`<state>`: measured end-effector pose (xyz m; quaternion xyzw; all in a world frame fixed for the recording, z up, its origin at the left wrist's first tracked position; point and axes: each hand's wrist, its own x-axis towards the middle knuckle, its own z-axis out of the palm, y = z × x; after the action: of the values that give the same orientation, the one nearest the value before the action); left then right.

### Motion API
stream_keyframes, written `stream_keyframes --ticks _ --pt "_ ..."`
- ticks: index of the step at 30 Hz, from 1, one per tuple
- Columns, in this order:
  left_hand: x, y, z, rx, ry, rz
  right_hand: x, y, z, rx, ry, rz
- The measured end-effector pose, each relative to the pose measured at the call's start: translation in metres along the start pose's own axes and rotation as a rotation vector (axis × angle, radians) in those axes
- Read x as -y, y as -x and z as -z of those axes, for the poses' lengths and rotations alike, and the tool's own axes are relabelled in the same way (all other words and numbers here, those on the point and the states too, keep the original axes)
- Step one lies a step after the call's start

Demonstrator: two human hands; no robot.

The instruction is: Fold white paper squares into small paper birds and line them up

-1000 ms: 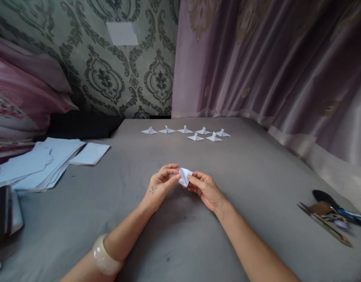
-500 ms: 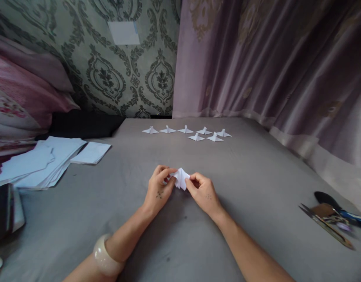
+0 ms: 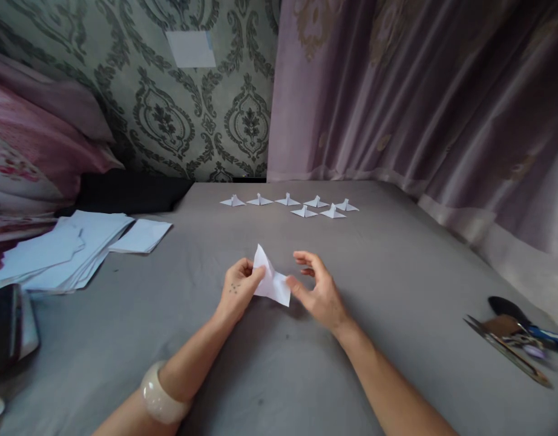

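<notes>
Between thumb and fingers, my left hand (image 3: 238,287) pinches a creased white sheet of paper (image 3: 272,284), held a little above the grey surface. The sheet is partly unfolded, with one corner pointing up and another pointing down to the right. My right hand (image 3: 318,290) is beside the paper's right edge, fingers apart and curved, thumb near or touching that edge; I cannot tell which. Beyond my hands, several small folded white paper figures (image 3: 287,200) with spread wings stand in two rows.
Stacked white sheets (image 3: 79,248) and a smaller paper pile (image 3: 141,236) lie at the left, near a dark phone-like device (image 3: 4,327). Scissors (image 3: 510,354) and other small tools lie at the right. A curtain (image 3: 351,91) hangs along the back and right.
The paper has gone from a small, compact folded shape to a wider, opened one. My right hand has released its pinch and spread its fingers; my left hand has shifted slightly left, still pinching.
</notes>
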<state>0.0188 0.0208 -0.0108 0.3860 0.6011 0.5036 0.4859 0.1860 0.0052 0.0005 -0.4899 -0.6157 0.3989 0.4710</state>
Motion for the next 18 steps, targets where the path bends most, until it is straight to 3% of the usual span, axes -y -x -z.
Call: stream_keyframes --ticks 2,4,8,11,14,18 --pt "0.0 0.001 0.0 0.004 -0.027 -0.02 0.004 0.005 -0.004 0.087 0.112 0.099" --pt "0.001 0.002 0.0 0.068 -0.02 -0.034 0.002 0.007 -0.008 0.049 0.17 0.12" --pt "0.003 0.006 -0.002 0.31 0.079 0.01 -0.016 0.0 -0.007 -0.17 0.072 -0.129" --pt "0.003 0.008 -0.004 0.442 0.184 0.092 -0.028 -0.007 -0.001 -0.164 -0.172 -0.26" --pt "0.004 0.005 -0.003 0.411 0.212 0.131 -0.035 -0.013 0.001 -0.118 -0.305 -0.316" --pt "0.006 -0.002 0.002 0.216 0.136 0.081 -0.041 -0.019 0.0 -0.124 -0.021 -0.198"
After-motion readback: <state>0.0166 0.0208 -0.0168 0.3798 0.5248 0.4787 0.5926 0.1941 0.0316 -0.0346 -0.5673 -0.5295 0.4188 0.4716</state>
